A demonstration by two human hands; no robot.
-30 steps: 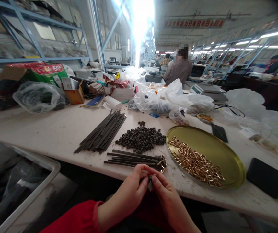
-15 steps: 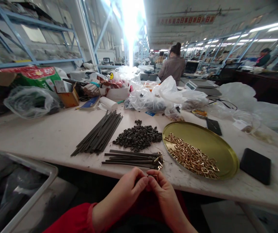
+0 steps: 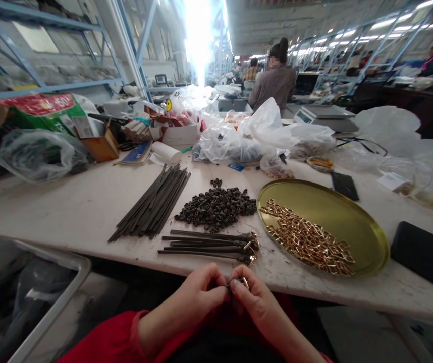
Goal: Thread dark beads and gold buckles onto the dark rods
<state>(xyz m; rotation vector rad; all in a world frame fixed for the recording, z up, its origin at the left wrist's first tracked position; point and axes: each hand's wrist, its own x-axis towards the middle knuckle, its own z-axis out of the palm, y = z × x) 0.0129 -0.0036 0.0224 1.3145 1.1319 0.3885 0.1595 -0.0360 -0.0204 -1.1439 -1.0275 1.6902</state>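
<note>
Just past the table's front edge, my left hand (image 3: 197,292) and my right hand (image 3: 252,292) meet fingertip to fingertip. Between the right thumb and fingers shows a gold buckle (image 3: 244,282) with a dark piece. The left fingers pinch at that same dark piece; most of it is hidden. Right above the hands lie several dark straps fitted with gold buckles (image 3: 209,244). Behind them sits a heap of small dark loops (image 3: 218,207), with plain dark straps (image 3: 152,201) fanned out to its left. A round gold tray (image 3: 368,237) holds many gold buckles (image 3: 311,239).
Two flat black objects, one nearer (image 3: 419,251) and one farther (image 3: 345,186), lie beside the tray. Plastic bags (image 3: 235,143), a paper roll (image 3: 166,151) and boxes crowd the back. A white-rimmed bin (image 3: 84,267) stands at lower left. A person (image 3: 275,83) is farther off.
The fingertips have drawn slightly apart, and more of the gold buckle shows at the right fingers. The view has tilted down a little.
</note>
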